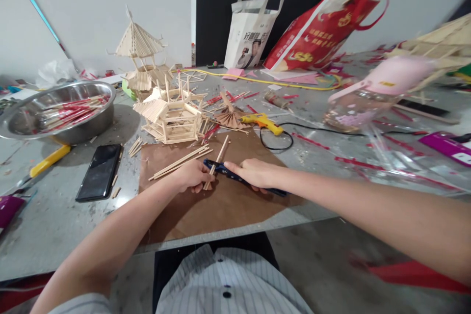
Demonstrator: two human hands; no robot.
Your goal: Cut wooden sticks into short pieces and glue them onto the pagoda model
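Observation:
My left hand (192,174) is closed on a thin wooden stick (222,148) above the brown sheet. My right hand (255,172) grips dark blue pliers (228,172), whose jaws lie across that stick close to my left fingertips. Whether the jaws have bitten into the wood, I cannot tell. Several longer loose sticks (176,163) rest on the brown sheet (191,211) beyond my left hand. Farther back stands a half-built wooden stick pavilion (180,120), with a taller roofed stick model (140,41) behind it.
At left are a steel basin (106,108) of red-tipped sticks, a yellow-handled tool (49,161) and a black phone (98,171). A yellow glue gun (263,121) with its cord lies beyond my right hand. A pink-lidded bottle (368,98) and bags (250,29) stand farther off.

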